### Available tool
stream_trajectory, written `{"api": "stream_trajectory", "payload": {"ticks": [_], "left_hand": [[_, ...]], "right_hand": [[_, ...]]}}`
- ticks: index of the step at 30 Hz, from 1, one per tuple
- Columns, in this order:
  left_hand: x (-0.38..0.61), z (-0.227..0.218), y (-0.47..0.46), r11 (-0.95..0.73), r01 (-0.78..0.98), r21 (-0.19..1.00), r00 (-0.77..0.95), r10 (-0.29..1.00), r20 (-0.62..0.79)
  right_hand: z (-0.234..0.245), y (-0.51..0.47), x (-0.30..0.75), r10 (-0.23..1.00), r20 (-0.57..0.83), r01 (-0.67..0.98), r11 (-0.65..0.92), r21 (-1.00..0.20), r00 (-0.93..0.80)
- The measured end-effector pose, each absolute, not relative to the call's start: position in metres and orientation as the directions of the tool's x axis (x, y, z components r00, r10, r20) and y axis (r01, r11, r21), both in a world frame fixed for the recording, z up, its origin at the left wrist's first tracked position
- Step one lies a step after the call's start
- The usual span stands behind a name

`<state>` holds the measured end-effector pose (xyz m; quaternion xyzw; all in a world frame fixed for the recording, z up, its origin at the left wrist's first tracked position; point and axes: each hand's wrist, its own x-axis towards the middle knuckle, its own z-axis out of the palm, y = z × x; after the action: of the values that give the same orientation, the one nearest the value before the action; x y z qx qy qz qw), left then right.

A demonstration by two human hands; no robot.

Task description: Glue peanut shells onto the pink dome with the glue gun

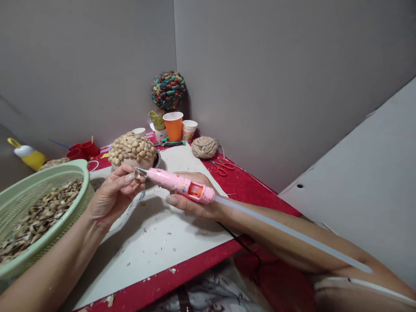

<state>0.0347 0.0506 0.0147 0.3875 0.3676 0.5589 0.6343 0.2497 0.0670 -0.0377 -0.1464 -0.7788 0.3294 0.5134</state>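
My right hand (191, 199) grips a pink glue gun (177, 184) with a long clear glue stick (286, 232) running back along my forearm. Its metal tip touches a small shell piece (138, 174) pinched in the fingers of my left hand (113, 190). Just behind the hands stands a dome covered with pale shells (131, 148). Both hands hover over a white board (162, 242).
A green basket (39, 177) full of shells sits at the left. At the back stand an orange cup (173, 125), a paper cup (189, 129), a twine ball (204, 147), a multicoloured shell ball (169, 90), red cups (82, 151) and red scissors (223, 168). Grey walls close the corner.
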Motion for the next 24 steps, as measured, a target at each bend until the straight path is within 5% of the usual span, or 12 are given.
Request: {"api": "stream_trajectory", "payload": {"ticks": [24], "left_hand": [[0.0311,0.0146,0.0567,-0.013,-0.345,0.939,0.089,0.995,0.046]], "right_hand": [[-0.0307,0.0666,0.2505,0.539,0.718,-0.050,0.784,-0.619,-0.441]]}}
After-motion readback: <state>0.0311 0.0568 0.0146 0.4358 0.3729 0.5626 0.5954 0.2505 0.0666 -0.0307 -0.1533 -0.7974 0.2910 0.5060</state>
